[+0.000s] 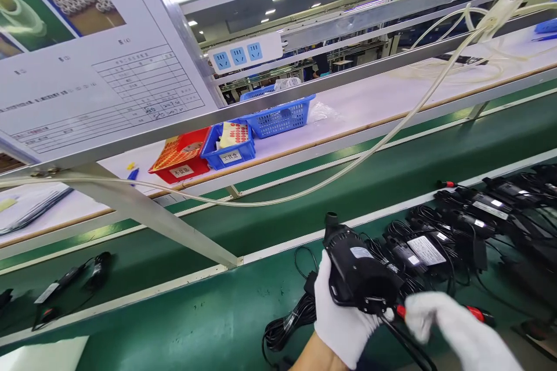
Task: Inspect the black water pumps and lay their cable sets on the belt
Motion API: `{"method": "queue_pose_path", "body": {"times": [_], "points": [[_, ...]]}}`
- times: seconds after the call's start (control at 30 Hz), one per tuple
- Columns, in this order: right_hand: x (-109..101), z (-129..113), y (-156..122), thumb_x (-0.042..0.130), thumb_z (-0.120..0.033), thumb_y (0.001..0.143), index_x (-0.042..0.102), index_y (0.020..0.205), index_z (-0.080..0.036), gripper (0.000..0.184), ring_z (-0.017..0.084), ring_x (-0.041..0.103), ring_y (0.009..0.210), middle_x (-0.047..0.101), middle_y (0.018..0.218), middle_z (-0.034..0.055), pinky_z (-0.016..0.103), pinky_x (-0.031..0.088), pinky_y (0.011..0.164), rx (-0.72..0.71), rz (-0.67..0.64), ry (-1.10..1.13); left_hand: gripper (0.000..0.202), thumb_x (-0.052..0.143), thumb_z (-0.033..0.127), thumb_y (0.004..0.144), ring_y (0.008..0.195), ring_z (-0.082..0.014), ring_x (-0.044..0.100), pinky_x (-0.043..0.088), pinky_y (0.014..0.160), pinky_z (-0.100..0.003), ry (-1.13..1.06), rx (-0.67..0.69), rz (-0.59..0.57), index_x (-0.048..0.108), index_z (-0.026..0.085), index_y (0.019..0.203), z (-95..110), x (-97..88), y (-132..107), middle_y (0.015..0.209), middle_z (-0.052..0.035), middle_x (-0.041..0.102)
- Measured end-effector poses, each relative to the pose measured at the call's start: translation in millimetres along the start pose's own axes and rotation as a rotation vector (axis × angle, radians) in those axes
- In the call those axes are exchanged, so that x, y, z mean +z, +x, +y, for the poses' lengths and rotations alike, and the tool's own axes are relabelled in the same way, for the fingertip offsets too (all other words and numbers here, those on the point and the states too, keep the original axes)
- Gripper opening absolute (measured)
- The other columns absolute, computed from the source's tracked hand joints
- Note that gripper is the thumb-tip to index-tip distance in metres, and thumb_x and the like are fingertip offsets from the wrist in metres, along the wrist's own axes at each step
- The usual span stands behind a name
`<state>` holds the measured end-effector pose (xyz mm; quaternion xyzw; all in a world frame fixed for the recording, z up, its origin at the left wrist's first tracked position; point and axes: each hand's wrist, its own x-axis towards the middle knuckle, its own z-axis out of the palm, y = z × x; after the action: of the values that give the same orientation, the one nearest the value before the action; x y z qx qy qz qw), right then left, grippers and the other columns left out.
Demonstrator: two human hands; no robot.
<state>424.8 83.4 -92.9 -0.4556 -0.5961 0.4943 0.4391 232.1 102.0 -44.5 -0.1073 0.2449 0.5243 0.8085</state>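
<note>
My left hand (337,316), in a white glove, is wrapped round a black pump-like device (361,269) with a short round outlet at its top and a pale label. The device is tilted above the green surface. To its right, my right hand (439,316), also gloved and blurred, has its fingers curled by the device's lower end. Red shows on either side of this hand, with a black end at the right; it looks like one red and black piece (476,313), its kind unclear. A coiled black cable (291,322) lies left of my left hand.
Several similar black devices with cables (424,249) line the green surface (209,324) at right. A shelf beyond bears a red bin (183,156), a blue bin (228,148) and a blue basket (282,116). A pale tube (278,203) hangs across, near a metal post (161,220).
</note>
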Motion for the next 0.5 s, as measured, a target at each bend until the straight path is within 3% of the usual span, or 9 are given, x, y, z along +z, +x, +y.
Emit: {"method": "queue_pose_path", "body": {"times": [0.1,0.13,0.2,0.27,0.3,0.4,0.5], "points": [[-4.4,-3.4,22.5,0.064,-0.074,0.086,0.072,0.122,-0.034,0.054,0.033,0.075,0.106,0.078,0.119,0.0088,0.046,0.062,0.091,0.028,0.171,0.154,0.037,0.066,0.054,0.090,0.109,-0.0289,0.067,0.051,0.100,-0.041,0.087,0.330,0.157,0.076,0.020,0.098,-2.8,-1.8,5.9,0.104,-0.0098,0.075],[0.0,-7.6,28.1,0.072,-0.072,0.081,0.066,0.133,-0.034,0.065,0.035,0.070,0.119,0.073,0.133,0.0098,0.047,0.060,0.096,0.065,0.149,0.149,0.037,0.067,0.054,0.090,0.119,-0.0295,0.064,0.048,0.107,-0.041,0.139,0.387,0.152,0.076,0.021,0.103,-4.6,-5.4,8.2,0.112,-0.0090,0.075],[14.8,-20.3,36.7,0.086,-0.051,0.070,0.055,0.148,-0.032,0.086,0.038,0.064,0.130,0.067,0.143,0.0121,0.047,0.058,0.100,0.202,0.054,0.067,0.041,0.070,0.055,0.089,0.135,-0.0296,0.055,0.042,0.117,-0.040,0.273,0.445,0.074,0.074,0.022,0.114,-8.2,-15.9,12.5,0.128,-0.0076,0.072],[30.8,-35.2,43.3,0.084,-0.031,0.069,0.047,0.155,-0.030,0.093,0.036,0.064,0.128,0.067,0.142,0.0115,0.046,0.057,0.103,0.303,-0.089,-0.033,0.047,0.073,0.054,0.088,0.145,-0.0276,0.046,0.035,0.123,-0.038,0.414,0.541,0.001,0.069,0.024,0.124,-10.4,-26.5,15.7,0.141,-0.0062,0.065],[36.9,-41.8,46.2,0.081,-0.029,0.072,0.045,0.156,-0.029,0.091,0.034,0.064,0.128,0.067,0.143,0.0108,0.046,0.055,0.106,0.312,-0.146,-0.044,0.048,0.073,0.053,0.088,0.147,-0.0265,0.043,0.033,0.124,-0.038,0.474,0.600,-0.014,0.067,0.025,0.127,-10.9,-30.4,16.6,0.145,-0.0057,0.063],[43.3,-53.7,53.2,0.072,-0.044,0.085,0.045,0.153,-0.020,0.077,0.032,0.057,0.138,0.061,0.150,0.0142,0.048,0.047,0.117,0.264,-0.265,0.043,0.051,0.067,0.053,0.094,0.147,-0.0250,0.044,0.031,0.126,-0.041,0.600,0.716,-0.051,0.060,0.027,0.137,-10.9,-35.1,16.8,0.147,-0.0065,0.061],[37.5,-57.0,57.8,0.057,-0.065,0.093,0.048,0.148,-0.017,0.073,0.033,0.049,0.144,0.059,0.150,0.0169,0.049,0.043,0.120,0.284,-0.277,0.026,0.052,0.064,0.056,0.095,0.145,-0.0250,0.047,0.030,0.127,-0.043,0.623,0.707,-0.061,0.060,0.027,0.138,-12.3,-35.2,17.3,0.145,-0.0072,0.062]]}}
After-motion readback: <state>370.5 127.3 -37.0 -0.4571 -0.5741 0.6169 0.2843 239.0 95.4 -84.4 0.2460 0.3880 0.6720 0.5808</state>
